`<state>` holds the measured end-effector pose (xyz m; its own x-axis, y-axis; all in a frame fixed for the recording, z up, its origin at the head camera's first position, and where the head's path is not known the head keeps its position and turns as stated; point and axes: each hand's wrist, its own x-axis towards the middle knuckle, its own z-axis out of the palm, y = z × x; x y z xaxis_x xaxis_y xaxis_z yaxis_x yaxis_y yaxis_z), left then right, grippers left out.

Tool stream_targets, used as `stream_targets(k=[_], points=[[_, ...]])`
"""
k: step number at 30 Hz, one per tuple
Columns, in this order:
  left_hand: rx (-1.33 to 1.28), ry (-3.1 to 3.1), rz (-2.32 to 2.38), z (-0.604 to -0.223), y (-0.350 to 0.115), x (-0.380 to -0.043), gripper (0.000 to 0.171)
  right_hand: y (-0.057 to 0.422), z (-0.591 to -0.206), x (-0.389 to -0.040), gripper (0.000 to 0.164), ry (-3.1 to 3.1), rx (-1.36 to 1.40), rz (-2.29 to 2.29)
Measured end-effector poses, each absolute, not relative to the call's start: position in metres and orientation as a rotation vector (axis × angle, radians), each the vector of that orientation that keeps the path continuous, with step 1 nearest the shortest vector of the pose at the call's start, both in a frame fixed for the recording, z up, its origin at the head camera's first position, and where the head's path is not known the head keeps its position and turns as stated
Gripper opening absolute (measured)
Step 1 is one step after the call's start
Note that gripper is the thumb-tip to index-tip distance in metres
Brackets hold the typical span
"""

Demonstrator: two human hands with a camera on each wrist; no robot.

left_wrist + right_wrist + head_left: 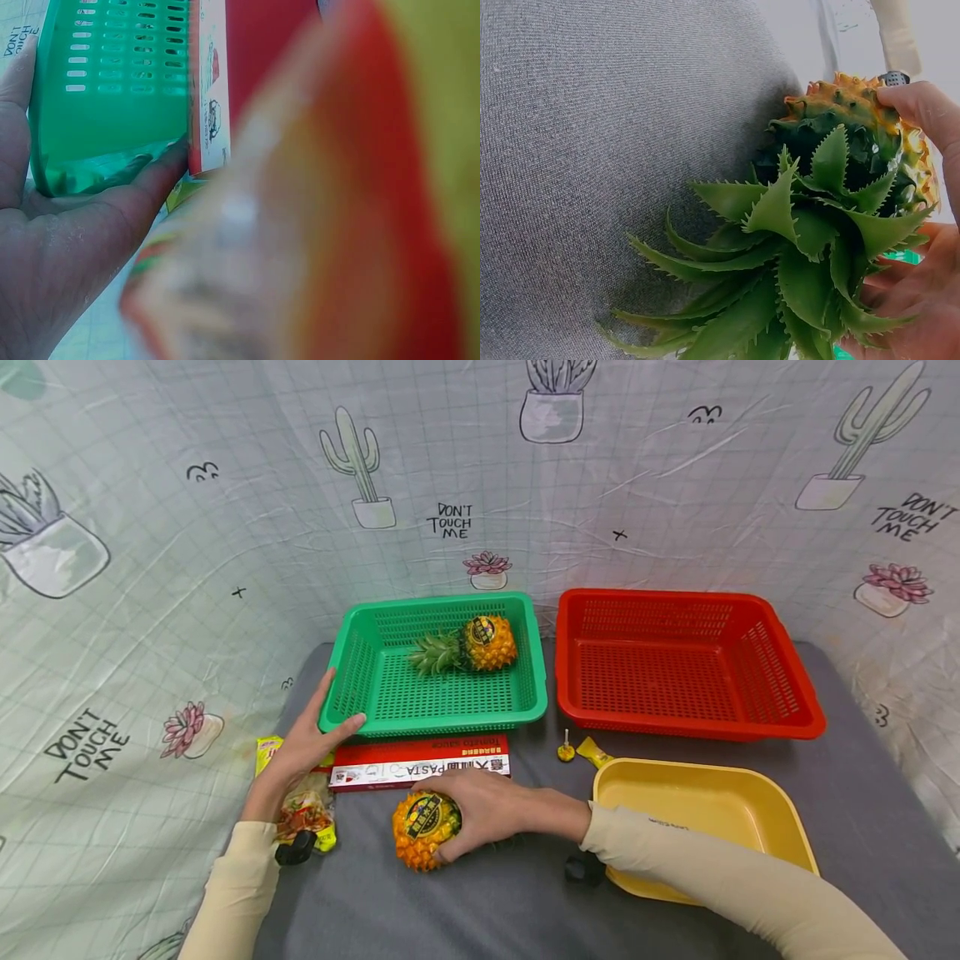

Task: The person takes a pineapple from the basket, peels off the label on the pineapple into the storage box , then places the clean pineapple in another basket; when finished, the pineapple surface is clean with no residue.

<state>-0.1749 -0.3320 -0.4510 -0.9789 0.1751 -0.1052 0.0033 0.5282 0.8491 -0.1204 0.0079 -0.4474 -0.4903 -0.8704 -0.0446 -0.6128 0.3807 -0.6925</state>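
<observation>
My right hand (pixel 483 806) grips a small orange pineapple (pixel 426 827) with a round black label, low over the grey cloth. In the right wrist view, its spiky green crown (pixel 802 255) spreads in front of the fingers. My left hand (pixel 307 739) rests against the near left corner of a green basket (pixel 435 725), thumb at the front rim and fingers straight along the left side. Inside that basket lies another pineapple (pixel 491 643), its crown pointing left. The left wrist view shows the hand (pixel 67 247) at the green wall, partly covered by a blurred packet (pixel 300 247).
A red pasta box (pixel 420 764) lies before the green basket. Food packets (pixel 307 810) sit under my left wrist. To the right stand a red basket (pixel 652 722) and a yellow tub (pixel 697 777). A small yellow lollipop (pixel 566 751) and yellow wrapped piece (pixel 594 752) lie between.
</observation>
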Motion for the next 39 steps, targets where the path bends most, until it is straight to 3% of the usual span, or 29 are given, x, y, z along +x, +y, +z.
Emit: stream_targets(k=[25,39], points=[[0.116,2.569,1.446,-0.452,-0.333,-0.176,0.1,0.011,-0.446,-0.12,0.083,2.222,-1.324,-0.848],[0.117,2.656,1.311,-0.434,-0.327,-0.169,0.103,0.014,-0.445,-0.12,0.085,2.185,-1.332,-0.816]])
